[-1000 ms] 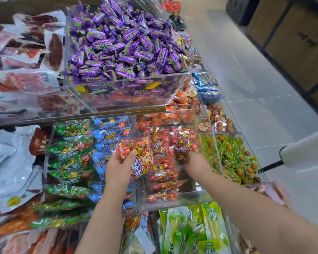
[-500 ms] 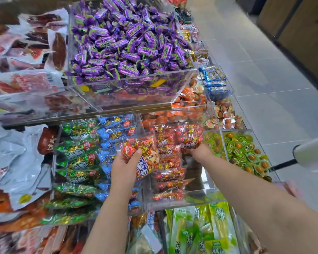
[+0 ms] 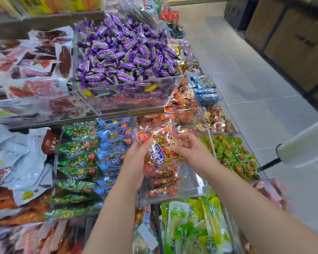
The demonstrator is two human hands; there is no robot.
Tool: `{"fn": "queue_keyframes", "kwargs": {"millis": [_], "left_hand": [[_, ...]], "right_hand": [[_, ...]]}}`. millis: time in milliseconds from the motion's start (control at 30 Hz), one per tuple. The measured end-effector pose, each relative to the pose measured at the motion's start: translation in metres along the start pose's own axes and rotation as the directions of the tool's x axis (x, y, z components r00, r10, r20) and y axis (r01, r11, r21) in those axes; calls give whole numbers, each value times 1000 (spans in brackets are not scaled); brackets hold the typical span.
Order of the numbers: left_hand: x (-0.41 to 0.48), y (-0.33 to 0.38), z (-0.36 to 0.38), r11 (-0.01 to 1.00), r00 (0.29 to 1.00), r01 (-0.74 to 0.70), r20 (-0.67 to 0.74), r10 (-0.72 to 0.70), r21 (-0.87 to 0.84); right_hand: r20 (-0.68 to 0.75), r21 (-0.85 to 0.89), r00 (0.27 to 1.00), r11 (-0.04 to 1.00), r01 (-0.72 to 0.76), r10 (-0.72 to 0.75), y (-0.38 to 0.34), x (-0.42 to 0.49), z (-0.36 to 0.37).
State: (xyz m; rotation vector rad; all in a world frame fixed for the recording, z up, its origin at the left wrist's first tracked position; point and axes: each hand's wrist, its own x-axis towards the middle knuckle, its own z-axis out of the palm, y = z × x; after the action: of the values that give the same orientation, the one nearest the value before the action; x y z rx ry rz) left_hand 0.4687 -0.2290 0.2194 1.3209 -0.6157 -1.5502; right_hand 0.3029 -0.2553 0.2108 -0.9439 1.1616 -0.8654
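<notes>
Holding a red snack packet over the clear bin

Obs. 1: A person stands at a shop display with both bare forearms reaching in. The red snack packet (image 3: 159, 153) is lifted off the stock, directly above the clear bin (image 3: 173, 196). Its printed face is turned toward the person and slightly tilted.

Obs. 2: The left hand (image 3: 136, 158) grips the packet's left edge. The thumb lies across the front; the fingers are behind the wrapper, out of sight.

Obs. 3: The right hand (image 3: 190, 153) pinches the packet's right edge with the thumb on the front. The fingers are loosely curled, and two of them stand above the wrapper's top corner.

Obs. 4: More red packets of the same kind lie stacked inside the clear bin, beneath the held one.

Surroundings, all referenced to the clear bin:
- Green packets (image 3: 77, 153) and blue packets (image 3: 114, 140) sit just beside it, on the left-hand side.
- Purple candies (image 3: 125, 55) are heaped on the tier behind and above it.
- Green-wrapped brown snacks (image 3: 233, 154) sit beside it, on the right-hand side.
- Pale green pickle packs (image 3: 191, 226) lie in front of it, nearer the person.
- A white roll (image 3: 305, 143) is well off to the right of it, over grey floor tiles (image 3: 246, 88).
</notes>
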Motion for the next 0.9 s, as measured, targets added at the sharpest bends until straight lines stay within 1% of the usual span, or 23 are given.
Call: {"fn": "queue_keyframes", "kwargs": {"millis": [67,100,133,167,200,233,267,300,333,367,400,433,500,567,600,633,667,700,733,767,833,867,900], "left_hand": [[-8,-1,0,997,996,-46,83,41,60],[-10,-3,0,994,995,-70,76,64,86],[-13,-3,1,990,995,-90,47,86,111],[-14,-3,1,983,993,-117,15,116,143],[-16,-1,1,970,989,-145,0,148,195],[-16,1,-2,943,983,-182,13,186,279],[-16,5,-4,893,975,-219,56,214,393],[-16,9,-7,812,965,-260,129,227,523],[-17,13,-9,716,955,-297,211,210,632],[-17,16,-8,636,945,-324,279,174,700],[-16,19,-6,589,937,-336,322,133,735],[-15,21,-4,562,935,-336,342,99,756],[-12,21,0,540,935,-328,350,66,775],[-8,19,-1,537,947,-314,300,117,783],[-2,17,-3,484,952,-303,237,193,821],[5,15,-8,371,944,-265,161,290,890],[12,12,-13,219,925,-182,91,368,959],[19,8,-19,86,919,-68,29,394,994],[25,3,-25,5,932,40,-39,361,999],[30,-3,-30,-37,947,117,-100,306,992],[38,-18,-35,-94,956,193,-165,243,977],[41,-23,-36,-112,953,206,-174,247,972],[43,-26,-36,-115,950,213,-178,258,970]], "right_hand": [[-123,269,991,963,-18,53,3,-5,-2],[-148,369,984,929,-33,94,4,-8,-2],[-152,407,980,912,-60,132,8,-11,-2],[-148,371,976,924,-98,162,11,-14,-3],[-160,235,973,964,-128,168,15,-16,-4],[-199,-4,972,992,-128,125,18,-19,-7],[-233,-280,972,956,-87,20,19,-23,-10],[-206,-524,970,852,1,-128,19,-27,-15],[-101,-689,954,712,138,-283,17,-29,-19],[46,-760,928,590,273,-370,14,-31,-23],[166,-772,916,530,351,-365,10,-31,-25],[234,-769,921,521,371,-312,5,-30,-27],[267,-816,934,460,350,-237,-1,-24,-33],[260,-888,940,329,322,-220,-7,-17,-43],[247,-912,947,281,299,-207,-9,-13,-49],[217,-932,957,251,262,-193,-10,-9,-54],[173,-949,968,230,213,-182,-11,-5,-59],[125,-965,976,207,161,-177,-12,-1,-61],[83,-980,980,163,114,-182,-12,3,-62],[64,-993,975,80,83,-213,-11,8,-60],[91,-987,953,-152,48,-290,-6,21,-54],[102,-971,951,-236,31,-293,-4,27,-50],[93,-959,960,-284,15,-263,-3,34,-46]]}}
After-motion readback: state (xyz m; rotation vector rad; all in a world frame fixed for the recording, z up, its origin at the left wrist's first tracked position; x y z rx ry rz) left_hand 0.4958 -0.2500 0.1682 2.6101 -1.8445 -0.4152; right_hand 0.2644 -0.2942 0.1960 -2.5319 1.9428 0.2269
